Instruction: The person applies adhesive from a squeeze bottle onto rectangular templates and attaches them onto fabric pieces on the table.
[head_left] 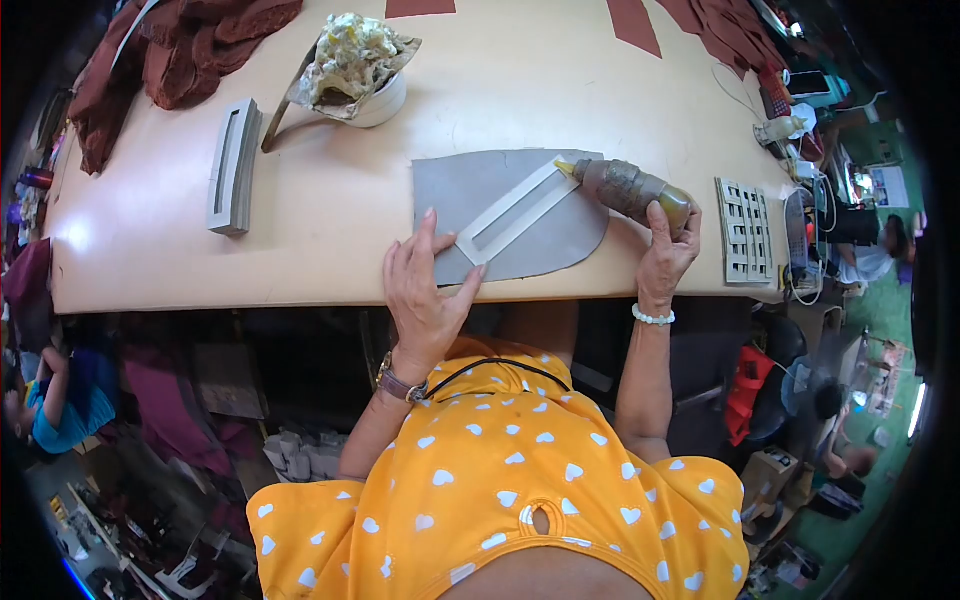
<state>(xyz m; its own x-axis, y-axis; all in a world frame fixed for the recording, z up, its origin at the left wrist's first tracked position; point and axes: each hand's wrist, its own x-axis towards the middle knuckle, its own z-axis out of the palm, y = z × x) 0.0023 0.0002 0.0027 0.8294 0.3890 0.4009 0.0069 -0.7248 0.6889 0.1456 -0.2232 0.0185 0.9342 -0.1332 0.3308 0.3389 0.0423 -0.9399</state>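
A grey, flat piece of material with a curved right edge lies near the table's front edge. On it, slanting up to the right, rests a pale rectangular frame with a long slot. My left hand is spread open, its thumb and a finger touching the frame's lower left end. In my right hand is a squeeze bottle, brown and wrapped round its middle, with yellowish liquid inside. The bottle is tilted nearly flat, and its yellow nozzle is at the frame's upper right end.
A stack of slotted frames stands left. Behind it, a white tub carries a heaped, crusted mass and a flat stick. Dark red pieces lie at the back. A slotted panel sits right. Other people are at both sides.
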